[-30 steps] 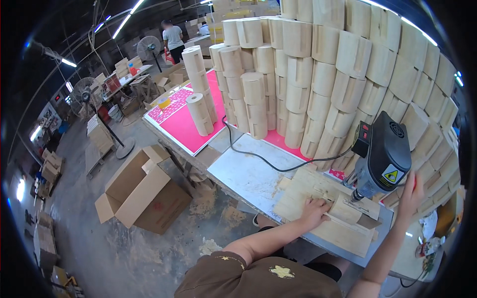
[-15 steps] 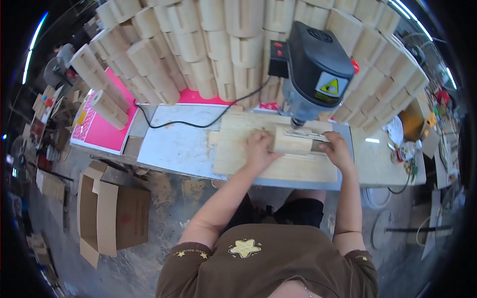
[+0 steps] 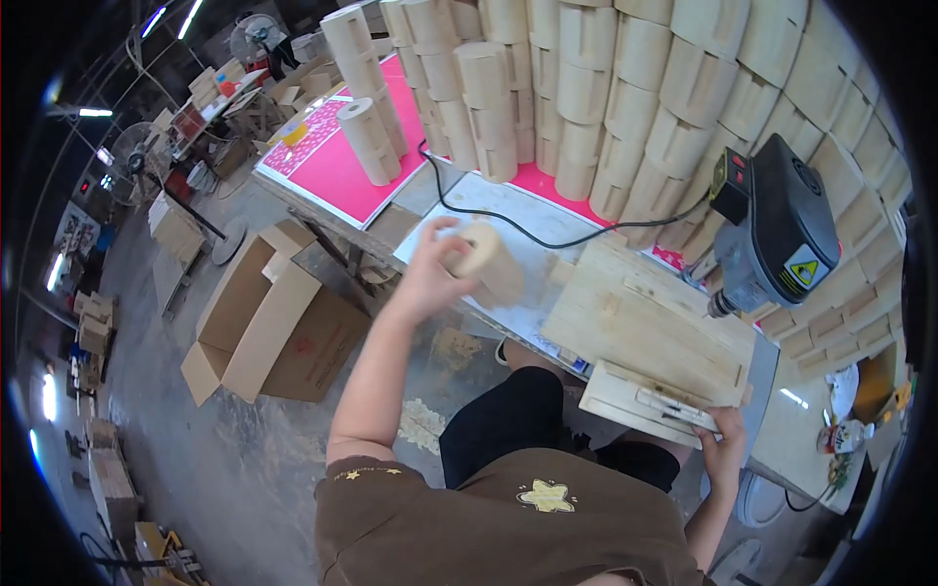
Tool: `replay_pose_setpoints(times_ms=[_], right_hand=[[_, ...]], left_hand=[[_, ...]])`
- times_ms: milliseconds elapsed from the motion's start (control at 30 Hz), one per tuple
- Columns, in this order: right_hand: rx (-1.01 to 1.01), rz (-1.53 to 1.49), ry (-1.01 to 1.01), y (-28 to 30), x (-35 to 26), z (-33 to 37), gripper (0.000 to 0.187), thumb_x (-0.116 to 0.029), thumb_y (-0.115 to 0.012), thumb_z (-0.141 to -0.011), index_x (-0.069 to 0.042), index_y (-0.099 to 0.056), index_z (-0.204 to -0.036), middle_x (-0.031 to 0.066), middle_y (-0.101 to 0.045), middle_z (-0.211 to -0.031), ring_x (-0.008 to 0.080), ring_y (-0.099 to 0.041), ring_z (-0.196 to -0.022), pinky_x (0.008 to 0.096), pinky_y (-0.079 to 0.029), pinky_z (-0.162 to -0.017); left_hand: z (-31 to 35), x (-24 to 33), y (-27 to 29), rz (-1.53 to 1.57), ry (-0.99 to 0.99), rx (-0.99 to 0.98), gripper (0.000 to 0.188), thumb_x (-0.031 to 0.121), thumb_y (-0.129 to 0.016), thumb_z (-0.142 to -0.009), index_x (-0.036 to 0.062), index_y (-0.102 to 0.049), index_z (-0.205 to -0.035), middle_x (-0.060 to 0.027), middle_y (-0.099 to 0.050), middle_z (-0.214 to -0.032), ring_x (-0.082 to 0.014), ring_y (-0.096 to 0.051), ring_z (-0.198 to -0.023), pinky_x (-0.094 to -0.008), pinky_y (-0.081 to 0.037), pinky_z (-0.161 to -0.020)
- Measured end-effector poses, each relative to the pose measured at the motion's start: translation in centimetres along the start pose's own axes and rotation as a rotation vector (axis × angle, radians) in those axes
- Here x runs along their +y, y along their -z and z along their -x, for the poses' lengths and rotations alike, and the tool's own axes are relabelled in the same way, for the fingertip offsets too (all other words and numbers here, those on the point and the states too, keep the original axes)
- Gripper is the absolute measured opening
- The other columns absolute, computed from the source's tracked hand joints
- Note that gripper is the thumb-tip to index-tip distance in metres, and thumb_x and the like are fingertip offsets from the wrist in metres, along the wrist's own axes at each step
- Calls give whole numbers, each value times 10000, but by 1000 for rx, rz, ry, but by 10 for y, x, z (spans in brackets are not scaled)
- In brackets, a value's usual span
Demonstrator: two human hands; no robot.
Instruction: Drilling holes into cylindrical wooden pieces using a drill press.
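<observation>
Currently, the left hand [image 3: 430, 273] grips a wooden cylinder [image 3: 498, 272] at left; the right hand [image 3: 724, 451] clasps a narrow wooden board [image 3: 625, 402], nearer than the drill press [image 3: 787, 230].

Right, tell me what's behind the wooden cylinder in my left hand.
Behind the wooden cylinder in your left hand shows a white board with a black cable lying across it. The patch directly behind the cylinder is covered, so anything there cannot be seen.

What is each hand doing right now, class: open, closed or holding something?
Left hand: closed, holding a wooden cylinder.
Right hand: closed, gripping a wooden board by its end.
</observation>
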State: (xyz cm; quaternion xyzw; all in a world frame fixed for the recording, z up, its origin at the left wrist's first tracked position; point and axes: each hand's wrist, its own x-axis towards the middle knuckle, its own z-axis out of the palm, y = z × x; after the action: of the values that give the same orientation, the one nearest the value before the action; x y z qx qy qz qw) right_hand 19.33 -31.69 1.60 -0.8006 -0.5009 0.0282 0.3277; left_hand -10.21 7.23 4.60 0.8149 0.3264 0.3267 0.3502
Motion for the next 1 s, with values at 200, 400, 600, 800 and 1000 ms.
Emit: replay_pose_setpoints(times_ms=[200,400,600,800,1000], right_hand=[[73,-2,-78,-7,-2,-3,305,38,-682,-581,1,-606,-874,140,-581,-832,318,-538,-818,373,-431,-734],[83,17,-169,-5,9,-5,329,56,-677,-602,-3,-599,-916,135,-575,-841,304,-542,-812,357,-440,-710],[91,-2,-318,-5,-5,-7,301,68,-672,-583,-8,-595,-865,120,-567,-810,293,-535,-790,344,-428,-689],[114,39,-332,-8,-11,-10,294,67,-675,-558,-10,-583,-827,113,-560,-789,284,-520,-767,349,-415,-692],[141,57,-294,-14,-13,-15,306,55,-677,-552,-14,-582,-835,111,-552,-780,281,-510,-763,341,-406,-692]], left_hand=[[-53,-34,98,-313,79,481,347,95,-730,-548,16,-566,-844,-126,-457,-1138,-296,-482,-1087,-362,-424,-925],[-162,-53,189,-474,121,727,451,219,-743,-539,14,-602,-916,-173,-468,-1112,-308,-490,-1064,-364,-436,-908],[-253,-96,235,-618,221,659,475,257,-790,-510,23,-685,-910,-182,-583,-1048,-294,-585,-972,-336,-465,-883],[-291,-101,229,-623,251,563,450,218,-786,-515,19,-689,-906,-175,-598,-1041,-288,-600,-956,-346,-476,-869],[-309,-118,236,-671,270,589,399,169,-767,-525,29,-699,-892,-179,-614,-1001,-289,-611,-939,-351,-484,-855]])
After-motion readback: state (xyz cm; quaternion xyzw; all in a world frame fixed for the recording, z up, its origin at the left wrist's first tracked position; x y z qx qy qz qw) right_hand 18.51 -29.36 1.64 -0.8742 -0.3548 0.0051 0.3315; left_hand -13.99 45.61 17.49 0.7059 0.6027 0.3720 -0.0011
